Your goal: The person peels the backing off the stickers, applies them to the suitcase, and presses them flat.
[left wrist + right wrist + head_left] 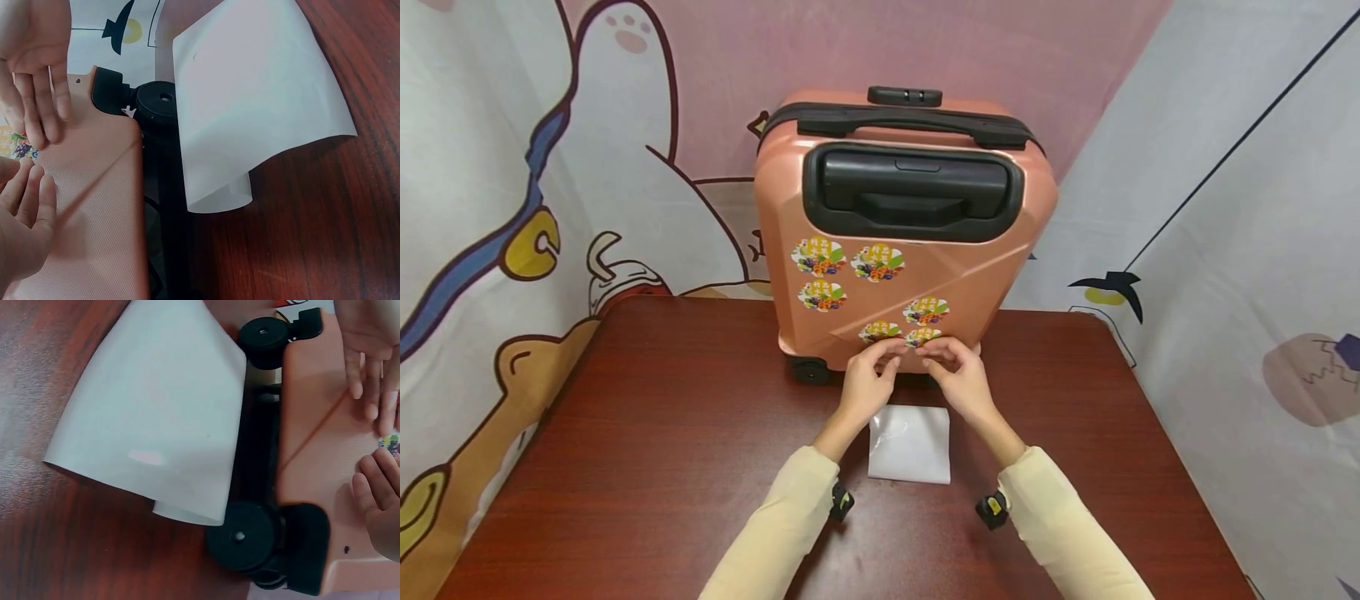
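Note:
An orange hard-shell suitcase [880, 292] stands upright, several round fruit stickers [818, 257] on its face. Low on that face, my left hand [870, 379] and right hand [962, 379] meet around one sticker [922, 336]. Their index fingertips touch its lower edge from either side, thumbs held apart below. In the left wrist view, the left hand [25, 231] lies along the shell with fingers extended, a sticker [24, 149] partly showing between the hands. The right hand [381, 506] is likewise loosely extended in the right wrist view.
A white backing sheet [910, 446] lies on the brown table [662, 467] between the forearms, curling at one end. The suitcase's black wheels [244, 536] are close behind it. A printed cloth [985, 50] hangs behind and at the sides.

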Tool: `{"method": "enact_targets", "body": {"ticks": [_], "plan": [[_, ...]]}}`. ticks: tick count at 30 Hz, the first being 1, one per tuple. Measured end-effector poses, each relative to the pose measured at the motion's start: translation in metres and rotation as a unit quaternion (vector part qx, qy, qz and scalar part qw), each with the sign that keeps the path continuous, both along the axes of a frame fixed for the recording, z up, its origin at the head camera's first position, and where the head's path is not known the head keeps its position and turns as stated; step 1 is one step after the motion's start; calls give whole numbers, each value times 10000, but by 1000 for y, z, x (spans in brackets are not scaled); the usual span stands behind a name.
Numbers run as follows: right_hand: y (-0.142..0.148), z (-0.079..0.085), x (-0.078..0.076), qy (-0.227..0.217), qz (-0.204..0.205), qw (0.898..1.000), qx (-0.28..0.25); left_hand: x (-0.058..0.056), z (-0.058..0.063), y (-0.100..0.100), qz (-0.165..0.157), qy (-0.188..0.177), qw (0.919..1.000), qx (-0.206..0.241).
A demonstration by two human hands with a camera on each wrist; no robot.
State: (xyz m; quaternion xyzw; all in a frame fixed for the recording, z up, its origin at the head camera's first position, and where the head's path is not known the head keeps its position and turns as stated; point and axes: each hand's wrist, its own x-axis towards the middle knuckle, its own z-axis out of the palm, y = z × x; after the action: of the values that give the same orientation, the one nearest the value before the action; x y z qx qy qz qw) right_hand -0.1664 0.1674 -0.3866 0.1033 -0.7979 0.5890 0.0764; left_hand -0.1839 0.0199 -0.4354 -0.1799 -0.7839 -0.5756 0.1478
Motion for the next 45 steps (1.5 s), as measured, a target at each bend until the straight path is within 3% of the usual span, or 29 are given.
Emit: {"method": "enact_targets", "body": {"ticks": [12, 19, 24, 36, 40, 45], "plan": [[5, -2, -15, 677, 273, 9966, -382, 1, 0, 0, 68, -154, 9999, -8], [6, -12, -9, 241, 287, 9993, -18, 1, 1, 1, 67, -177, 9998, -61], [5, -10, -1, -94, 356, 9993, -72, 2, 0, 1, 35, -179, 9998, -64], [0, 23, 1, 595, 487, 9970, -127, 1, 1, 1, 50, -166, 9998, 59], [0, 19, 0, 595, 415, 9974, 9, 1, 1, 1, 37, -161, 9999, 41], [1, 3, 0, 304, 366, 9989, 46, 1, 1, 0, 37, -166, 9999, -1]]}}
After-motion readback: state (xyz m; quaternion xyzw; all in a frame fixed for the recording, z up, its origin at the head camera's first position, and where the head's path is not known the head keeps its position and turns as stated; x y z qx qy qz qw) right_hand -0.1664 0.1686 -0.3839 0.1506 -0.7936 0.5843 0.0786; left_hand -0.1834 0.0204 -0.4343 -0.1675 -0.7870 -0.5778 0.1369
